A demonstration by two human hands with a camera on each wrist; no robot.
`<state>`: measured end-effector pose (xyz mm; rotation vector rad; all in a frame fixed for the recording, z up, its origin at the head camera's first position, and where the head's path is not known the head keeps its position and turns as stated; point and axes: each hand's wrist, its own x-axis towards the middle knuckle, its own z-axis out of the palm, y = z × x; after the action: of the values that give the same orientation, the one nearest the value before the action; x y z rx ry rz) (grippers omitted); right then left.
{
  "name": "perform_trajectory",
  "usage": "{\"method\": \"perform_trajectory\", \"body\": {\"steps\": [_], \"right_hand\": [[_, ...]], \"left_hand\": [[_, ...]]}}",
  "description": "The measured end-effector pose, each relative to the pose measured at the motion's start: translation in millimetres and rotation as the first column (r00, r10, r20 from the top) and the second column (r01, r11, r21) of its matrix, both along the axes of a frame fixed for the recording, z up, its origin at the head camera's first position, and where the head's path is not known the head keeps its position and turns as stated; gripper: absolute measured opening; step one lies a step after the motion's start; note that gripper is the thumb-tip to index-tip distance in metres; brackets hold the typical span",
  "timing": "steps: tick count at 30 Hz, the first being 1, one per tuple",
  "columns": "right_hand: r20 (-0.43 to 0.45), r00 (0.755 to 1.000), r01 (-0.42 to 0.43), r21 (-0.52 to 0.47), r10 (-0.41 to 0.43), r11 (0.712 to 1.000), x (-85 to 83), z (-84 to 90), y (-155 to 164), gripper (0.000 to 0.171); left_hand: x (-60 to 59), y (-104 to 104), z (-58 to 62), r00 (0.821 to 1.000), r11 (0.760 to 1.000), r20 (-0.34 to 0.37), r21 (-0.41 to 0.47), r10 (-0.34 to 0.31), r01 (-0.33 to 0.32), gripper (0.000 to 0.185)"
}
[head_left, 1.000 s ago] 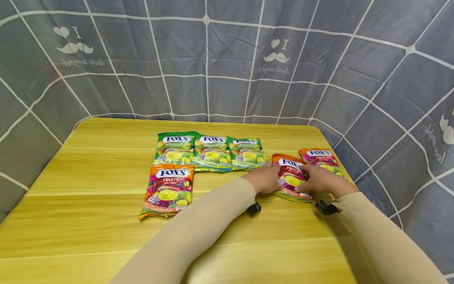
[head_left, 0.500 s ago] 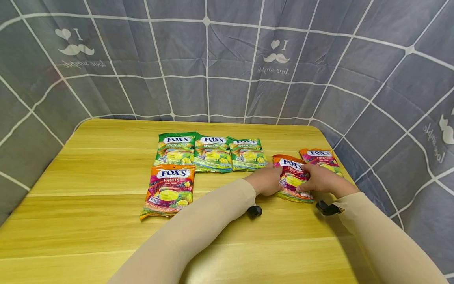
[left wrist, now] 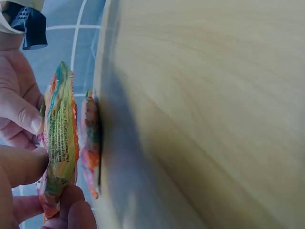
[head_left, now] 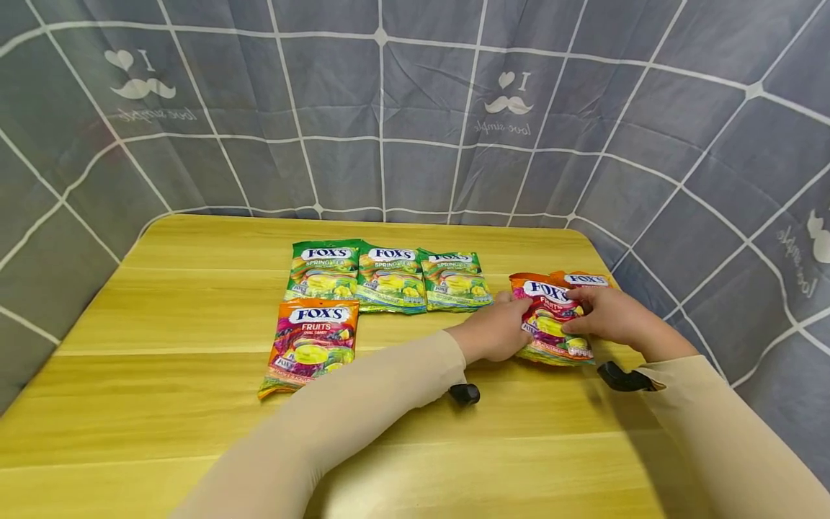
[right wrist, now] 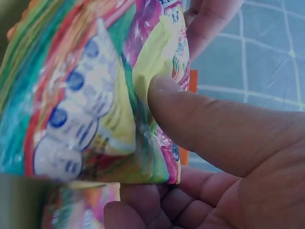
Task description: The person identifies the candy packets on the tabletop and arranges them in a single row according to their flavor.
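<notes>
An orange-and-purple candy bag marked FOX'S FRUITS [head_left: 550,328] is gripped at both sides, slightly off the tabletop. My left hand [head_left: 496,330] pinches its left edge, and in the left wrist view the thumb and fingers close on the bag [left wrist: 61,138]. On its right edge, my right hand [head_left: 616,323] holds it with the thumb across the front and fingers behind, as the right wrist view confirms. Just behind lies a second FRUITS candy bag [head_left: 586,279], partly covered by the held bag and my right hand; its edge [left wrist: 89,143] shows in the left wrist view.
Three green SPRING TEA candy bags [head_left: 391,279] lie in a row at the table's middle. Below the leftmost one is another FRUITS candy bag [head_left: 314,342]. A grey checked curtain [head_left: 421,108] surrounds the wooden table [head_left: 162,346] at the back and sides.
Both hands have lifted the held candy bag a little and shifted it right, so it now overlaps the candy bag behind. The other bags have stayed in place.
</notes>
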<state>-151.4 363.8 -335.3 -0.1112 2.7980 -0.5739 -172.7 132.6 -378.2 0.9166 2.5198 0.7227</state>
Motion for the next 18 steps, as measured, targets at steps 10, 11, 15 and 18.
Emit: {"method": "perform_trajectory", "body": {"steps": [10, 11, 15, 18], "right_hand": [[-0.066, 0.996, -0.061, 0.005, 0.061, 0.998, -0.5, 13.6, -51.0, 0.082], [-0.059, 0.996, -0.061, -0.005, 0.06, 0.998, -0.9, 13.0, -57.8, 0.082], [-0.05, 0.997, -0.065, -0.026, 0.063, 0.998, -3.1, 7.8, -86.1, 0.08], [-0.041, 0.997, -0.071, -0.061, 0.069, 0.996, -6.6, 2.6, -108.1, 0.079]], "left_hand": [[-3.7, -55.8, 21.0, 0.997, 0.997, -0.032, 0.038, 0.067, -0.065, 0.078], [-3.9, -63.6, 22.6, 0.997, 0.996, -0.021, 0.046, 0.076, -0.075, 0.081], [-5.3, -96.5, 25.1, 0.994, 0.99, 0.02, 0.091, 0.105, -0.106, 0.09], [-6.1, -121.7, 25.5, 0.991, 0.985, 0.025, 0.103, 0.135, -0.137, 0.096]]}}
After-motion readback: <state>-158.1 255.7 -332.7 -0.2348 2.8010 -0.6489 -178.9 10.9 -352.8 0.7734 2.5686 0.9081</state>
